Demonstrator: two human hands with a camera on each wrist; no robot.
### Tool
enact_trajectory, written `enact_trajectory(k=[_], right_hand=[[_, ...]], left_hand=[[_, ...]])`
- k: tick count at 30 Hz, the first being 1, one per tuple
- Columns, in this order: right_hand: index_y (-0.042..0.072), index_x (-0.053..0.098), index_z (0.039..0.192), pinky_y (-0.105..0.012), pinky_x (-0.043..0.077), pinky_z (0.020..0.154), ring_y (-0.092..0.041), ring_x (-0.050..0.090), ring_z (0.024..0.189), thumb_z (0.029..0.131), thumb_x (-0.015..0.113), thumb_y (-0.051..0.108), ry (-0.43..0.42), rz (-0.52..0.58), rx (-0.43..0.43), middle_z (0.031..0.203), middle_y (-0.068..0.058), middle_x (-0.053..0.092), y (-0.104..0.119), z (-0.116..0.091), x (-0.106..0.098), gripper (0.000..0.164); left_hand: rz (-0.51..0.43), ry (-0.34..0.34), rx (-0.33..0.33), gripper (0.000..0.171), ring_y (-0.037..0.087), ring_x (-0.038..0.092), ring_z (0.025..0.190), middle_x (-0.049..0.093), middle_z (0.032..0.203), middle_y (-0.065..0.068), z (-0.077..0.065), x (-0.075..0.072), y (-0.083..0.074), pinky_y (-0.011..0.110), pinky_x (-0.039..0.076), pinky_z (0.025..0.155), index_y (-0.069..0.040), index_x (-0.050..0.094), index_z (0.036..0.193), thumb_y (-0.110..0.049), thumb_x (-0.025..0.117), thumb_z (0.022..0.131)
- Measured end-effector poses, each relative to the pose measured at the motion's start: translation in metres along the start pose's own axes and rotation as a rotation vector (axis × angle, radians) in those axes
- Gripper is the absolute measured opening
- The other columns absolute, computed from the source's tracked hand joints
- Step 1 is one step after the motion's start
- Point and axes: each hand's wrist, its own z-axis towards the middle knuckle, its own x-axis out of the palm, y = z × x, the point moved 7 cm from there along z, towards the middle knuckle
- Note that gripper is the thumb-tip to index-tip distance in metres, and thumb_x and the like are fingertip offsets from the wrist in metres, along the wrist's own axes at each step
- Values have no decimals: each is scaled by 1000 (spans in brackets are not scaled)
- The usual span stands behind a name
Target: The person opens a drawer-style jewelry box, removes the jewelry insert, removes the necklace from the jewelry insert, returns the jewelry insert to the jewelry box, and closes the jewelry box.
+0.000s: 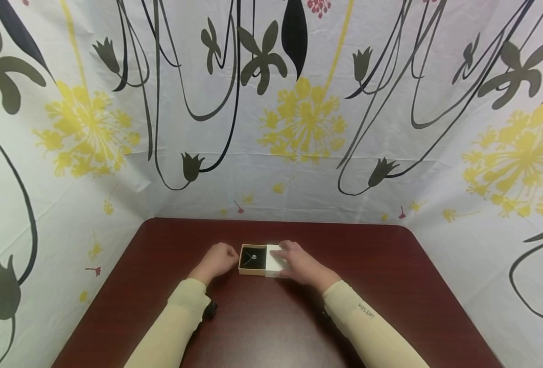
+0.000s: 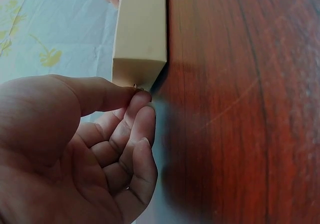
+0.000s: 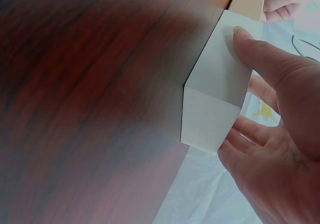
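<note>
On the table sits a drawer-style jewelry box, its tan inner drawer (image 1: 251,273) slid partway out to the left. A silver necklace (image 1: 254,257) with a small pendant lies on the black lining inside. My right hand (image 1: 301,263) grips the white outer sleeve (image 1: 272,263), thumb along the near side and fingers on the far side in the right wrist view. At the drawer's left end, my left hand (image 1: 218,259) pinches a tiny pull tab (image 2: 135,86) between thumb and index finger; the fingertips mostly hide it. Its other fingers are curled below.
The box stands on a dark red wooden table (image 1: 262,327), toward its far edge. Behind and on both sides hangs a white cloth (image 1: 234,133) with yellow and grey flower prints. Cream sleeves cover both forearms.
</note>
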Motion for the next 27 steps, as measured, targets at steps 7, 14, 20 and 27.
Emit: enact_trajectory(k=[7,14,20,27], right_hand=[[4,68,149,-57,49,114,-48,56,136,91,94,21,-5,5,-2,147,-31,56,-1,0,1,66],[4,68,149,-56,49,115,-48,56,136,90,94,21,-7,12,3,147,-30,56,-2,0,2,67],[5,68,150,-56,50,114,-47,56,135,90,94,22,-5,5,4,147,-31,57,-2,0,2,67],[4,68,149,-56,50,113,-47,57,134,90,94,21,-9,7,-1,146,-31,57,-1,0,1,66]], left_hand=[[19,-9,0,37,14,47,59,54,60,-5,1,-1,0,33,42,63,-16,59,65,-7,63,100],[19,-13,7,35,14,48,59,57,62,-5,0,-2,0,33,42,63,-16,58,66,-6,63,99],[19,-13,19,39,13,43,57,53,59,-6,1,-1,1,32,39,61,-18,51,63,-4,62,98],[17,-11,1,34,15,50,60,60,64,-4,-1,-2,0,33,43,63,-16,62,68,-7,64,101]])
